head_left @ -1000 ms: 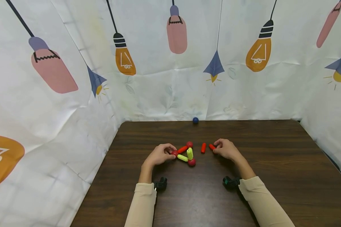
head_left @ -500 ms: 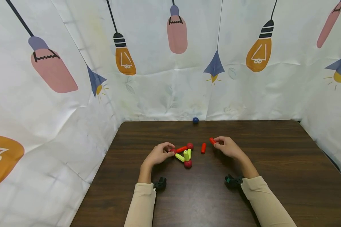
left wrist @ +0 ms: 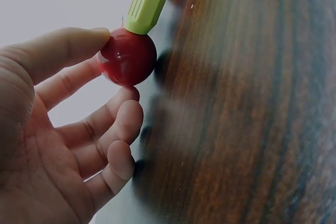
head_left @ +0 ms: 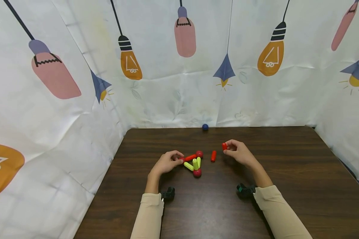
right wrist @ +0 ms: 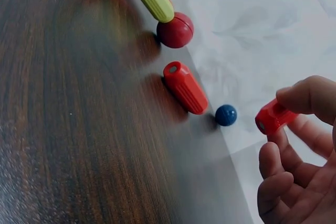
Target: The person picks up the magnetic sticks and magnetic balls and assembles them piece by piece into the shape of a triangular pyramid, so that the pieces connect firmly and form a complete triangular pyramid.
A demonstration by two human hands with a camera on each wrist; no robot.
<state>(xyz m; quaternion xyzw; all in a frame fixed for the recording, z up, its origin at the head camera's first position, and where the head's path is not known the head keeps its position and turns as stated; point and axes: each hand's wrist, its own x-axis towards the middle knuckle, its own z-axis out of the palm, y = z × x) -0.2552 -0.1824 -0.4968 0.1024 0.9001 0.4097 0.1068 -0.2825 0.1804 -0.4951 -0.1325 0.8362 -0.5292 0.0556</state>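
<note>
My left hand (head_left: 167, 163) pinches a glossy red ball (left wrist: 128, 56) between thumb and index finger, the other fingers loosely bent below. That ball is one corner of a triangle of magnetic-looking sticks and balls. A red stick (head_left: 190, 157) runs from it to a second red ball (head_left: 199, 154). Yellow-green sticks (head_left: 188, 166) meet at the near red ball (head_left: 197, 173), one of them pointing up. To the right, my right hand (head_left: 240, 154) holds a loose red stick (right wrist: 273, 117) between thumb and fingertips, raised above the table, with a grey disc at its end.
Another red stick (right wrist: 185, 88) lies on the dark wooden table (head_left: 206, 212) between the structure and my right hand. A blue ball (head_left: 205, 127) sits at the table's far edge. Behind it hangs a white printed cloth (head_left: 155, 103).
My right hand has lifted the red stick off the table, moved it away from me and turned it. My left hand has drawn the structure slightly left and nearer.
</note>
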